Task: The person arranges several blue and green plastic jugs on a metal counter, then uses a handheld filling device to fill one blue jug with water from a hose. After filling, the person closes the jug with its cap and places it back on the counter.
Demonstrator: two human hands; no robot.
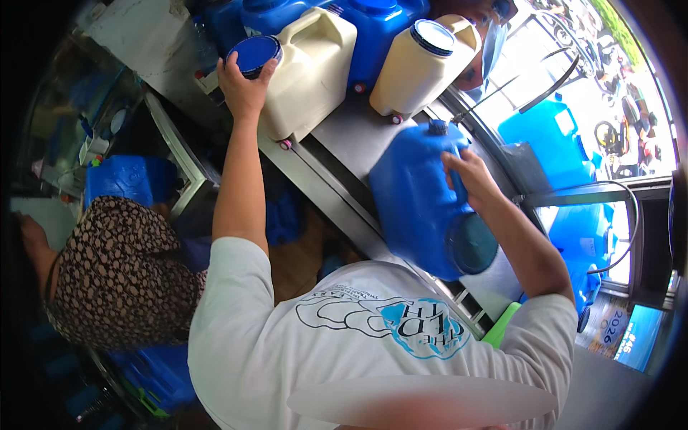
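The fingers and thumb of my left hand [244, 88] are spread around the rim of a wide blue lid [252, 54]. That lid sits on a cream plastic water jug [309, 86], which has a small spigot [285, 144] at its base. In my right hand [470, 177] is the handle of a blue plastic water jug [411, 188], tilted over the metal counter. The blue jug has a small dark cap [438, 127] on one neck and a large dark lid [473, 244] facing me.
A second cream jug [403, 80] and a blue jug [373, 37] stand beyond on the metal counter [355, 137]. To my left is another person in a patterned garment [121, 279], by a metal-framed panel [177, 150]. More blue containers [543, 140] stand by the opening at right.
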